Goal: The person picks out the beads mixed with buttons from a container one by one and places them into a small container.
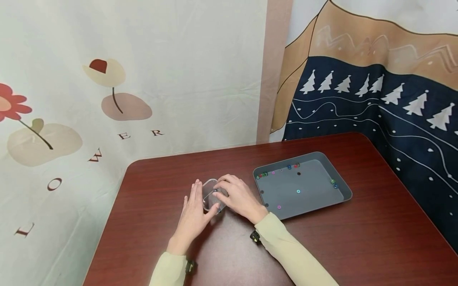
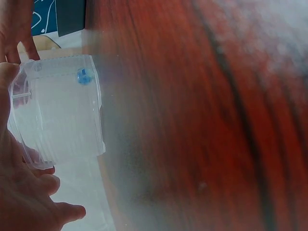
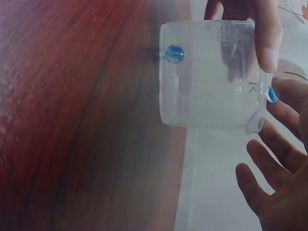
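A small clear plastic container [image 1: 209,200] stands upright on the table in front of me. My left hand [image 1: 193,213] holds it from the left side, its thumb at the near wall. Inside, low by the bottom, lies a blue marble [image 3: 174,54], also visible through the wall in the left wrist view. My right hand [image 1: 241,198] is over the open top. Its thumb and finger pinch a second blue marble [image 3: 273,95] right at the rim, while the other fingers spread out.
To the right of the container is a grey rectangular tray [image 1: 315,178]. Several marbles and small coloured pieces lie in it, many along its edges. Both rest on a dark red wooden table [image 1: 375,222]. Printed curtains [image 1: 200,79] hang behind the table's far edge.
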Tool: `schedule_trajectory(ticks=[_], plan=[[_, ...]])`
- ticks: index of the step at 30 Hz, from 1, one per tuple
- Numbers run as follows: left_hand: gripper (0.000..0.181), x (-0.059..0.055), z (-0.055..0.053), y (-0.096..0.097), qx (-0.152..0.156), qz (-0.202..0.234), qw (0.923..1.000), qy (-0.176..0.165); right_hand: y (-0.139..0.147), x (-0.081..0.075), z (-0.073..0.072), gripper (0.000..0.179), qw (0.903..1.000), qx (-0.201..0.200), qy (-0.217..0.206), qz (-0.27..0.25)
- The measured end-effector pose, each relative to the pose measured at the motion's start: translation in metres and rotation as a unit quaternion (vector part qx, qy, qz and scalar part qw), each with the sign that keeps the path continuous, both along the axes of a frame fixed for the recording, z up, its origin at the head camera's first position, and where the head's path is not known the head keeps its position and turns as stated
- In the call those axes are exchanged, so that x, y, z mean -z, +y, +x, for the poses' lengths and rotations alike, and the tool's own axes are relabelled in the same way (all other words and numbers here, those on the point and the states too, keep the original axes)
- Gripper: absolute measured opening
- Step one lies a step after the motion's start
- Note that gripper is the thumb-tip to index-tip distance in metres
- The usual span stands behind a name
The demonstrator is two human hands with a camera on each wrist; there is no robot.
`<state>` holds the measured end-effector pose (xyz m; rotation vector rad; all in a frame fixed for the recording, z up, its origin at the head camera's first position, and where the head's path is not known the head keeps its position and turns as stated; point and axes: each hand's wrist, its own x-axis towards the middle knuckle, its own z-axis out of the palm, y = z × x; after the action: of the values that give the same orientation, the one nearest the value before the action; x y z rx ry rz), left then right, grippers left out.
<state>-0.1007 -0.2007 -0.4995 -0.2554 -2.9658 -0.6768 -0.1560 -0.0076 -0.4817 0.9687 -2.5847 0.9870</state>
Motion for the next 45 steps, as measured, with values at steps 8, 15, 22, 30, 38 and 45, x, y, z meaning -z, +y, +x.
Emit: schedule_trajectory(ticks=[8,15,22,30,38,45], plan=[[0.099,-0.001,0.000,0.000,-0.001,-0.001,1.0000,-0.003,0.001,0.004,0.001,0.025,0.9999,-0.008,-0.003,-0.006],[0.099,-0.001,0.000,0.000,-0.003,0.002,1.0000,0.003,0.010,-0.003,0.009,0.027,0.9998,-0.003,-0.003,-0.018],[0.098,0.000,0.001,0.000,-0.001,0.008,0.9999,0.008,0.033,-0.008,0.023,0.032,0.9996,0.013,-0.008,-0.025],[0.098,0.000,0.000,-0.001,-0.001,0.010,0.9999,0.010,0.074,-0.015,0.035,0.043,0.9989,0.037,0.015,-0.022],[0.097,0.000,0.000,-0.001,-0.002,0.008,0.9999,0.014,0.119,-0.016,0.039,0.054,0.9957,0.087,0.014,0.027],[0.097,0.001,-0.001,-0.001,-0.002,0.012,0.9999,0.012,0.159,-0.014,0.040,0.058,0.9880,0.148,-0.024,0.036]])
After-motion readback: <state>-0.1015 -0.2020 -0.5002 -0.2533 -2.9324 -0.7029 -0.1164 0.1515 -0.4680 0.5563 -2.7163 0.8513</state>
